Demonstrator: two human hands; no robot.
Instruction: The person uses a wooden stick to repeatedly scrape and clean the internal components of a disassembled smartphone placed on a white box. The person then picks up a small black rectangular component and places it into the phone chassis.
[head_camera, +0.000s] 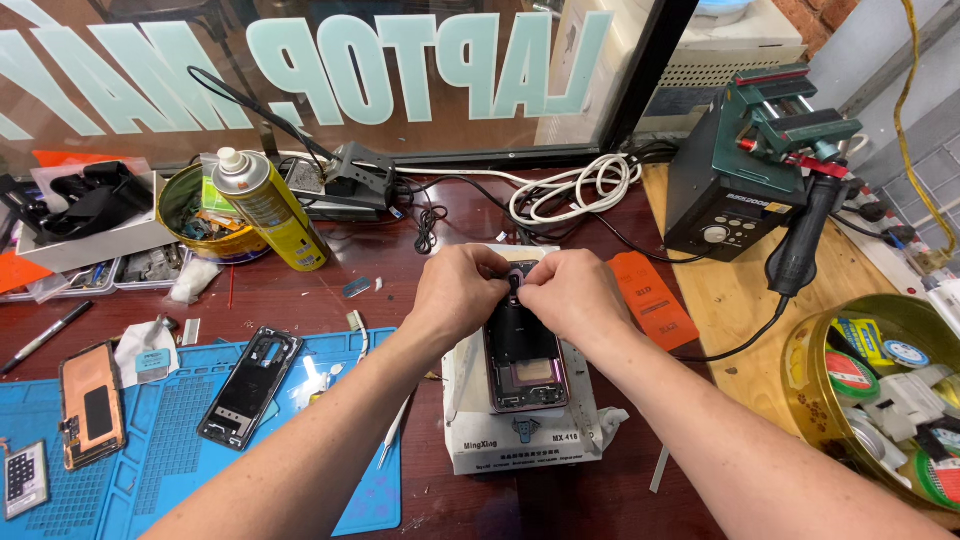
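A dark phone back panel (524, 362) lies on a small white heating-plate box (520, 445) in the middle of the dark wooden desk. My left hand (458, 290) and my right hand (575, 295) meet over the panel's far end. The fingertips of both hands pinch at the camera-hole area. What sits between the fingertips is hidden. Both forearms reach in from the bottom edge.
A blue work mat (180, 440) at left carries a phone frame (250, 385), an orange-edged phone (92, 402) and tweezers (392, 440). A yellow spray can (268, 210), a round tin of parts (195, 215), a hot-air station (745, 170), white cable (575, 185) and a tin of tapes (880, 390) surround them.
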